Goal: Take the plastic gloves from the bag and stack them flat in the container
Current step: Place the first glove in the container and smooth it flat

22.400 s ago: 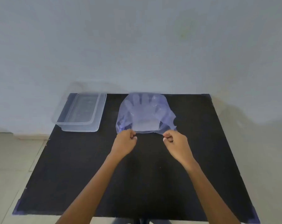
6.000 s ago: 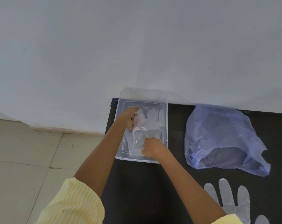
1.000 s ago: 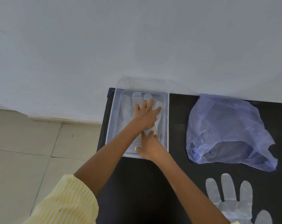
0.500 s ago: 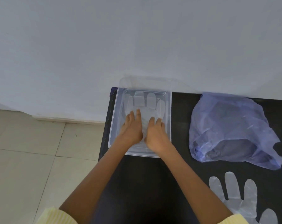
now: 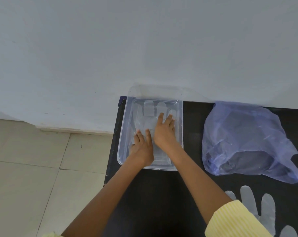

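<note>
Both hands are down flat inside the clear plastic container (image 5: 123, 134), which sits at the far left corner of the table (image 5: 162, 194) against the wall (image 5: 144, 48). Your left hand (image 5: 142, 147) has straight fingers pressing the near part of the clear plastic glove (image 5: 145, 120) lying in it. Your right hand (image 5: 164, 132) has fingers straight and slightly spread, pressing further in. Neither hand pinches anything. The glove's fingers point at the wall. The purple bag (image 5: 244, 134) lies right of the container, apart from it. A second glove (image 5: 268, 211) lies flat on the table beside your right sleeve (image 5: 230, 219).
</note>
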